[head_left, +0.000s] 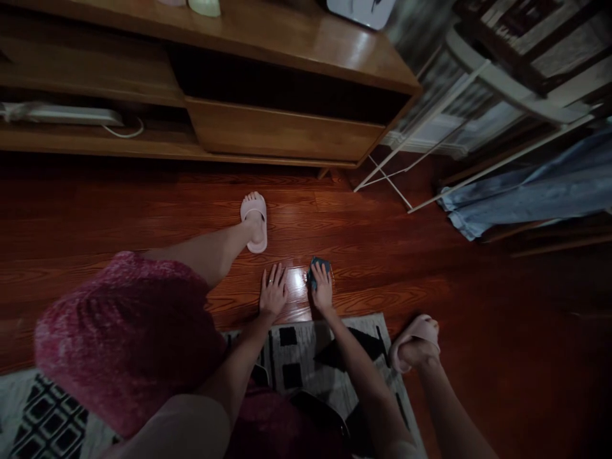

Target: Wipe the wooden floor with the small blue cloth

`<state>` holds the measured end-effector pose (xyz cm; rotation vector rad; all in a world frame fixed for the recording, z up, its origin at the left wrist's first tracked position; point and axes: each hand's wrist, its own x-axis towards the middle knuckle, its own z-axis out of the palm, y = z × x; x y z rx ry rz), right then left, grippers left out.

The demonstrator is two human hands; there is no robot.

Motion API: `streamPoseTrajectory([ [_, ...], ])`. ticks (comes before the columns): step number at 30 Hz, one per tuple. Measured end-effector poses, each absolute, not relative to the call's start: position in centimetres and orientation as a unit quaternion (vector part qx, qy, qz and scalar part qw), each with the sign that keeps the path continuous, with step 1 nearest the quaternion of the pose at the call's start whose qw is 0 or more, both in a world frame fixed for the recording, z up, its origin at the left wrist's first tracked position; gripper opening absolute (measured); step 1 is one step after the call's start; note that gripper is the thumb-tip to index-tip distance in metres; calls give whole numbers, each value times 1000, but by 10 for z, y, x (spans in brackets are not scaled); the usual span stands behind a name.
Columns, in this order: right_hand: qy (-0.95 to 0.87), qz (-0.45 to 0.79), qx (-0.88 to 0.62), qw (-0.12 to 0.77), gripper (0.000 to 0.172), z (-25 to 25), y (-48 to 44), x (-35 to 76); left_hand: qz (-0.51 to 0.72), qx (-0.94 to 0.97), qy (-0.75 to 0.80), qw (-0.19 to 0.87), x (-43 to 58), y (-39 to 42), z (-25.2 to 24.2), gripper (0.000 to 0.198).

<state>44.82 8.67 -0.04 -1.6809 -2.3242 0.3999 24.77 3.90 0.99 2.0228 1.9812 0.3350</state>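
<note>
My left hand (273,291) lies flat on the wooden floor (191,223) with its fingers spread, a ring on one finger, and nothing in it. Just to its right, my right hand (322,290) presses a small dark blue cloth (317,262) down on the boards. The cloth shows around the fingertips, and the rest of it is hidden under the hand. A bright patch of light reflects off the floor between the two hands. Both forearms reach forward over the patterned rug (306,335).
Ahead stands a wooden cabinet (287,134) with open shelves and a power strip (71,115). To the right are a white folding rack (430,115) and hanging blue jeans (535,185). My feet, in pink slippers (258,245) (401,341), flank the hands.
</note>
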Motion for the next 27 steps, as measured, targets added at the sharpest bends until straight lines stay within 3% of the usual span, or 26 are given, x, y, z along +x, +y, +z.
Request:
streamPoseTrajectory([
  [6,-766,136,-616,126,83,5,139,441,107,702,688,146,243,39,12,66],
  [16,-845,161,-505,66,93,4,-18,513,136,700,685,150,248,39,12,67],
  [22,-789,118,-597,91,88,-4,45,503,128,700,688,145,248,39,10,66],
  [27,-739,113,-650,132,72,-12,100,491,120,701,688,141,247,39,11,66],
])
